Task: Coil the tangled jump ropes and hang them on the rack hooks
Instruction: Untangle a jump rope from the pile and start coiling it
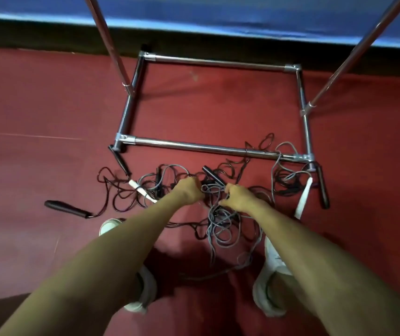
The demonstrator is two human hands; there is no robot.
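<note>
The tangle of jump ropes lies on the red floor, spread from nine o'clock to three o'clock of the hands and draped over the near bar of the chrome rack base; none of it is coiled or hung.

The left hand is clenched into the middle of the heap, fingers curled round cords there, though which cord it grips cannot be told; the right hand, just beside it at three o'clock, pinches the grey rope, whose loops trail toward six o'clock between the two white shoes.

A short black handle lies at twelve o'clock of the hands, touching the heap; another black handle lies well apart at nine o'clock; a third rests by the near left corner of the base at ten o'clock; a long black handle lies at three o'clock beside a white handle; a second white handle shows at nine o'clock, partly under the left forearm.

Two chrome uprights rise from the base toward eleven and one o'clock; a blue mat edges the floor at twelve o'clock.
</note>
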